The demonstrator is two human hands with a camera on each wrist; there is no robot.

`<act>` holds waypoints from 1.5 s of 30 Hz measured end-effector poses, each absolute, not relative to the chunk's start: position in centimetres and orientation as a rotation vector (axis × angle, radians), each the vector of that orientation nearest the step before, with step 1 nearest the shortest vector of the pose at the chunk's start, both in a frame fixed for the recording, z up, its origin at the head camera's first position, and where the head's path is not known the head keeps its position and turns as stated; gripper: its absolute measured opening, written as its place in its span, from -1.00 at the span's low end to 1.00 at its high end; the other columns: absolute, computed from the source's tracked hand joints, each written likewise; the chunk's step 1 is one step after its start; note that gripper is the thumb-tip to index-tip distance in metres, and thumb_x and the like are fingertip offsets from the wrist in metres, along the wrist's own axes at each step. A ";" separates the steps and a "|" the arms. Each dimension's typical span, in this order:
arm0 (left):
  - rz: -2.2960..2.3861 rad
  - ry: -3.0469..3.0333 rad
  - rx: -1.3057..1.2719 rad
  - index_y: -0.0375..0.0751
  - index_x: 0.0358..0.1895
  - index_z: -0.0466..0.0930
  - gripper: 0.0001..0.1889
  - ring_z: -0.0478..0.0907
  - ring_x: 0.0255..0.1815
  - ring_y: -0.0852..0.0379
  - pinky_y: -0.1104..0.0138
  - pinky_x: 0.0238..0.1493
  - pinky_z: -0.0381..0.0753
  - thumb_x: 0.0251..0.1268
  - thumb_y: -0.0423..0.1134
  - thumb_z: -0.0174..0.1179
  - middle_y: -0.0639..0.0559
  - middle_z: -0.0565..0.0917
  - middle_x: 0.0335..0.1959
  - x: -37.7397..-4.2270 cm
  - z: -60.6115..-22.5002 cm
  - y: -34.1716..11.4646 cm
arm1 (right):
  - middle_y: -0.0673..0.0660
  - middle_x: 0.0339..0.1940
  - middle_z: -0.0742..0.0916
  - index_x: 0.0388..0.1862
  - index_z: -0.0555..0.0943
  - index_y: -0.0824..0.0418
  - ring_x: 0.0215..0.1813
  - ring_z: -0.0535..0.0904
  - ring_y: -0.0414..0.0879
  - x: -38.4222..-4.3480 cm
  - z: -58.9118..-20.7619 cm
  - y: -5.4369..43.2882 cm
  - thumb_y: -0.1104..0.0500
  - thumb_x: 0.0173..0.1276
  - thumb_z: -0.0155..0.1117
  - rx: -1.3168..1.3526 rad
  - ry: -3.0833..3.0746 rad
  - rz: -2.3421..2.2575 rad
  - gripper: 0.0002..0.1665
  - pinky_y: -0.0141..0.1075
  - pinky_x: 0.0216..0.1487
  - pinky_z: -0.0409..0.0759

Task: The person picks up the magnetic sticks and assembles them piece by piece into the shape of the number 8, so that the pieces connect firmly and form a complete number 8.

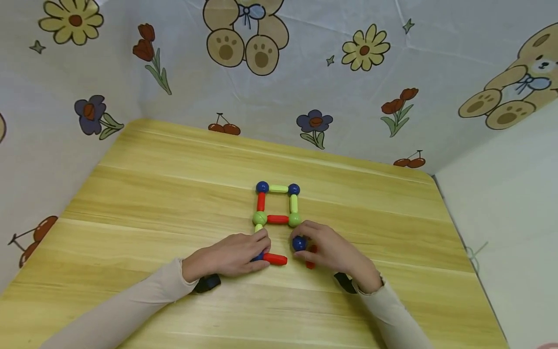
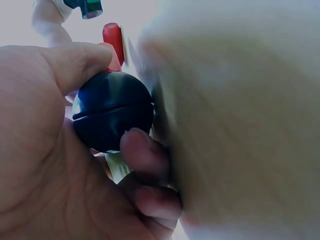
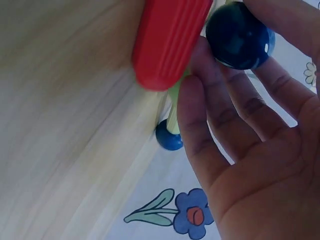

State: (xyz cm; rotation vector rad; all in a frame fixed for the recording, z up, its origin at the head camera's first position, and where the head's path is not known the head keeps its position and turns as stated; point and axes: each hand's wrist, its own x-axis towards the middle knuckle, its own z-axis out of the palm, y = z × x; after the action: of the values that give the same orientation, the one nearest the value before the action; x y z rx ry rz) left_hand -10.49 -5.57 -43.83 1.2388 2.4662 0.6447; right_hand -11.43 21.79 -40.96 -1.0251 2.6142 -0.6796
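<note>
A small square of magnetic rods and balls lies on the table, with a red rod (image 1: 278,219) joining its two green balls (image 1: 259,218) along the near side. From the left green ball a yellow-green rod (image 1: 258,227) runs under my left hand (image 1: 237,253). That hand grips a dark blue ball (image 2: 112,112), to which another red rod (image 1: 276,259) is joined, pointing right. My right hand (image 1: 333,249) pinches a second blue ball (image 3: 239,36) between thumb and fingers. Beneath this hand a loose-looking red rod (image 3: 172,45) is partly hidden; its far end is out of sight.
Two blue balls (image 1: 262,187) form the square's far corners. The wood-grain table (image 1: 174,160) meets a patterned cloth (image 1: 183,77) at the back and left. A pale surface (image 1: 514,203) lies beyond its right edge. Black wrist devices (image 1: 208,282) sit under both wrists.
</note>
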 end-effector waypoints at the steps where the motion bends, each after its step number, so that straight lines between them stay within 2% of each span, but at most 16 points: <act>1: 0.644 2.469 1.241 -0.07 -0.12 0.44 -0.80 0.28 -0.48 0.25 0.42 -0.44 0.23 0.51 -0.03 0.13 0.15 0.30 -0.18 -10.5 -43.8 -5.6 | -0.10 -0.03 0.64 0.04 0.60 0.07 -0.10 0.52 -0.23 -11.3 -40.9 21.7 0.04 0.31 0.46 -1.023 2.606 -0.669 -0.63 -0.29 -0.03 0.59; 9: 0.642 2.477 1.218 -0.06 -0.12 0.44 -0.80 0.30 -0.47 0.25 0.42 -0.42 0.27 0.51 -0.03 0.12 0.17 0.31 -0.21 -10.5 -43.9 -5.5 | -0.15 -0.05 0.64 -0.01 0.61 0.04 -0.07 0.53 -0.27 -10.7 -40.6 21.0 -0.02 0.26 0.50 -0.978 2.539 -0.586 -0.61 -0.29 0.05 0.58; 19: 0.659 2.479 1.225 -0.04 -0.14 0.42 -0.82 0.30 -0.49 0.26 0.42 -0.43 0.26 0.53 -0.03 0.09 0.18 0.31 -0.23 -10.4 -44.1 -5.3 | -0.18 -0.11 0.61 -0.02 0.60 0.02 -0.16 0.52 -0.21 -10.3 -41.1 20.7 -0.05 0.23 0.52 -1.009 2.515 -0.610 -0.59 -0.38 -0.07 0.53; 24: 0.647 2.486 1.237 -0.04 -0.14 0.40 -0.82 0.28 -0.50 0.26 0.42 -0.43 0.24 0.53 -0.03 0.10 0.18 0.29 -0.25 -10.5 -44.2 -5.3 | -0.18 -0.09 0.64 0.03 0.61 0.03 -0.14 0.56 -0.20 -10.5 -40.9 21.2 -0.05 0.23 0.52 -1.006 2.509 -0.643 -0.56 -0.34 -0.04 0.57; 30: 0.641 2.489 1.227 -0.05 -0.15 0.41 -0.81 0.28 -0.50 0.26 0.42 -0.44 0.24 0.52 -0.03 0.11 0.17 0.30 -0.25 -10.3 -44.2 -5.4 | -0.06 -0.05 0.70 0.07 0.62 0.10 -0.07 0.61 -0.19 -10.8 -40.2 22.4 -0.04 0.26 0.50 -0.922 2.594 -0.634 -0.54 -0.23 0.02 0.62; 34: 0.638 2.492 1.230 -0.06 -0.15 0.42 -0.81 0.27 -0.50 0.26 0.42 -0.44 0.23 0.52 -0.04 0.11 0.17 0.30 -0.24 -10.3 -44.1 -5.4 | -0.05 -0.23 0.68 0.01 0.62 0.13 -0.23 0.57 -0.20 -10.9 -39.7 23.2 -0.01 0.29 0.48 -0.824 2.670 -0.588 -0.60 -0.30 -0.16 0.60; 38: 0.641 2.487 1.227 -0.07 -0.15 0.43 -0.81 0.27 -0.50 0.26 0.43 -0.45 0.22 0.52 -0.05 0.11 0.17 0.30 -0.24 -10.3 -44.1 -5.3 | -0.09 -0.48 0.58 0.07 0.56 0.14 -0.45 0.44 -0.28 -10.8 -39.8 23.6 -0.02 0.30 0.46 -0.742 2.643 -0.537 -0.54 -0.40 -0.38 0.45; 41: 0.643 2.487 1.227 -0.08 -0.15 0.44 -0.82 0.27 -0.50 0.26 0.43 -0.45 0.22 0.51 -0.05 0.12 0.16 0.29 -0.23 -10.3 -44.1 -5.3 | -0.11 -0.56 0.53 0.13 0.50 0.12 -0.53 0.37 -0.31 -10.8 -40.2 23.6 -0.05 0.33 0.42 -0.726 2.583 -0.518 -0.50 -0.41 -0.42 0.40; 45: 0.639 2.489 1.231 -0.07 -0.14 0.44 -0.82 0.27 -0.50 0.26 0.43 -0.45 0.22 0.52 -0.05 0.11 0.17 0.30 -0.23 -10.3 -44.1 -5.3 | -0.11 -0.58 0.52 0.09 0.48 0.10 -0.55 0.36 -0.31 -10.8 -40.5 23.5 -0.01 0.38 0.38 -0.753 2.537 -0.527 -0.57 -0.41 -0.44 0.38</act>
State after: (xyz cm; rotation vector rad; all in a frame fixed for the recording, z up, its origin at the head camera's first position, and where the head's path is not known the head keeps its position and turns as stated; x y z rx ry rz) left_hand -10.35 -5.29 -44.06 1.2310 2.4886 0.6385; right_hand -10.77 23.52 -40.52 -0.7527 2.5374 -0.5268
